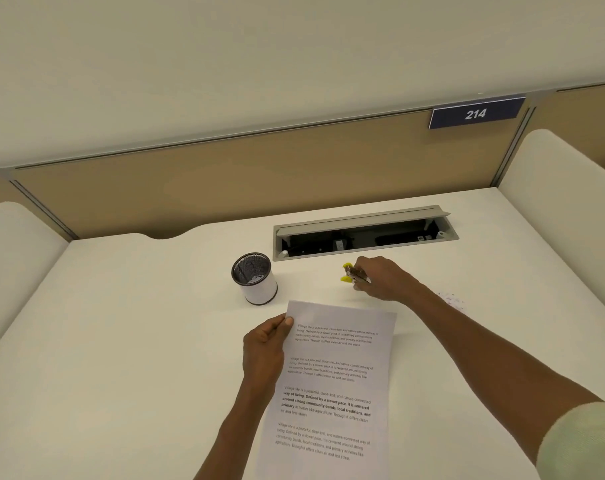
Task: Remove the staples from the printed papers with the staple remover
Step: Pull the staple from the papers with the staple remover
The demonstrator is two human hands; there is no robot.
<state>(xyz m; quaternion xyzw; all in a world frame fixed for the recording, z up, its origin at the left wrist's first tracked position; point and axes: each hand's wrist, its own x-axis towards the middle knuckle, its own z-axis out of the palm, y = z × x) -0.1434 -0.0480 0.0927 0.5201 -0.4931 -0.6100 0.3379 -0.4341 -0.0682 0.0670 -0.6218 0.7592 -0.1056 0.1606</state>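
The printed papers (332, 386) lie on the white desk in front of me, with several blocks of text on the top sheet. My left hand (264, 348) pinches their upper left corner, thumb on top. Beyond the papers, my right hand (380, 277) is closed around the staple remover (351, 273), whose yellow grips and metal jaws stick out to the left of my fingers. The remover is just above the desk surface, apart from the papers. No staple is visible; my left thumb covers the corner.
A mesh pen cup (254, 277) stands left of the remover, close to the papers' top edge. An open cable tray (363, 233) is set into the desk behind my right hand. Small specks (451, 301) lie at the right. Padded dividers flank the desk.
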